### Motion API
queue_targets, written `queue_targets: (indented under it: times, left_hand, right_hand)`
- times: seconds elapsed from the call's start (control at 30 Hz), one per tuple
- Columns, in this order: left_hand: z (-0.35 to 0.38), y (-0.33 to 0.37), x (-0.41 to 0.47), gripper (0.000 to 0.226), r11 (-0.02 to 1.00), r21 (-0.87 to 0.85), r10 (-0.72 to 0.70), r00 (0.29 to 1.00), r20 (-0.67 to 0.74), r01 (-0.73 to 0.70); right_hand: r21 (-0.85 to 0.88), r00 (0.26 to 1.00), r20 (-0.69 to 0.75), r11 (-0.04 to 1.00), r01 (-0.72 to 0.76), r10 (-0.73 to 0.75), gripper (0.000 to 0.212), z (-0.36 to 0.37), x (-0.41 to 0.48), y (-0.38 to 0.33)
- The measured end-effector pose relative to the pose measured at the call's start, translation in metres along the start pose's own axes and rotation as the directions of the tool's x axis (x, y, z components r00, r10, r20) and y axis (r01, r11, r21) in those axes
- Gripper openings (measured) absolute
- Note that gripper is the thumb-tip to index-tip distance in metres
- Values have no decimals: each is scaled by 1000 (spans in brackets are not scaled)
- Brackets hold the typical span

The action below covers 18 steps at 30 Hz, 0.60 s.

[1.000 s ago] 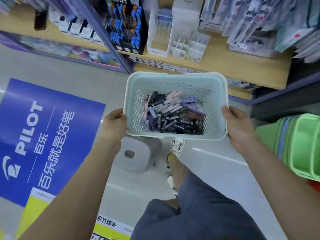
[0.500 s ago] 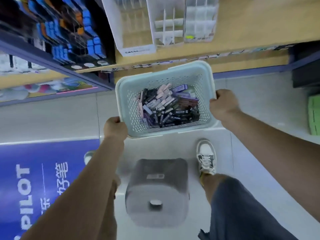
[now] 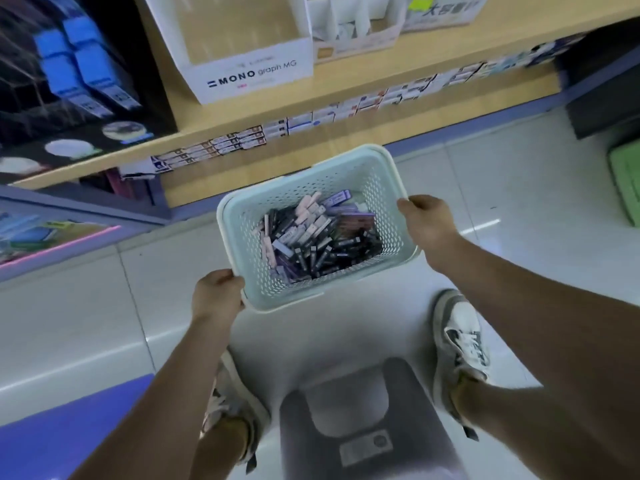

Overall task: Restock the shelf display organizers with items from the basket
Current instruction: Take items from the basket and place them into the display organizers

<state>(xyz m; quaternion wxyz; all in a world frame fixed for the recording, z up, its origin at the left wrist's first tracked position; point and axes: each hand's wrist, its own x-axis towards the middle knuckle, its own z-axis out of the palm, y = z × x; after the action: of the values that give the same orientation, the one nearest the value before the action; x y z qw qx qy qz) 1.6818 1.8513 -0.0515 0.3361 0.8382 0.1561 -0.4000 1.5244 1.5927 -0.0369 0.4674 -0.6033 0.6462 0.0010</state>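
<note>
Pale-green perforated basket [image 3: 377, 174] of small packets [image 3: 318, 237], left hand [image 3: 216, 296] and right hand [image 3: 427, 225] fingers curled tight round its rim.

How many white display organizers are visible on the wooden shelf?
3. The white cardboard MONO box at left, a white divided organizer beside it, and a white box with a yellow-green sticker at right. More may sit beyond the top edge.
</note>
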Motion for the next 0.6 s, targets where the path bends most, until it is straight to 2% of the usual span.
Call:
queue_targets:
  times: [0.03, 0.1, 0.17, 0.2, 0.27, 0.3, 0.33, 0.37, 0.4, 0.5, 0.6]
  left_hand:
    - [0, -1, 4, 15, 999, -34, -28, 1000, 10, 28]
    - [5, 2, 15, 21, 1000, -23, -16, 999, -32, 16]
    - [12, 12, 20, 20, 993, 7, 114, 978, -175, -114]
    - [16, 19, 20, 26, 978, 36, 208, 940, -269, -206]
    - [28, 35, 17, 32, 889, 117, 451, 797, -402, -444]
    - [37, 42, 17, 28, 829, 148, 550, 738, -391, -539]
    - [47, 48, 17, 23, 783, 147, 614, 715, -335, -604]
    - [58, 51, 21, 19, 764, 148, 644, 725, -246, -628]
    - [69, 50, 27, 18, 775, 158, 630, 764, -137, -612]
    - [99, 29, 49, 32, 799, 306, 510, 853, 113, -518]
    - [118, 13, 57, 62, 782, 442, 422, 895, 143, -440]
  right_hand:
    - [0, 1000, -12, 1000, 6, -6, 33, 4, 0, 6]
    - [-35, 999, -52, 999, 8, -10, 37, 11, 3, 18]
    - [-129, 991, -121, 991, 43, -58, 30, 22, 9, 26]
    - [-191, 976, -176, 977, 94, -128, 26, 29, 12, 25]
    - [-322, 884, -258, 897, 302, -390, 27, 44, 15, 15]
    - [-367, 812, -257, 830, 420, -524, 31, 53, 14, 7]
    - [-390, 739, -238, 759, 522, -630, 33, 62, 12, 1]
    - [-393, 684, -211, 701, 595, -698, 32, 73, 11, -2]
    - [-374, 666, -175, 675, 636, -725, 32, 83, 10, -2]
    - [-247, 768, 30, 740, 626, -639, 37, 113, 17, 20]
    - [-362, 855, 308, 780, 511, -418, 56, 134, 32, 49]
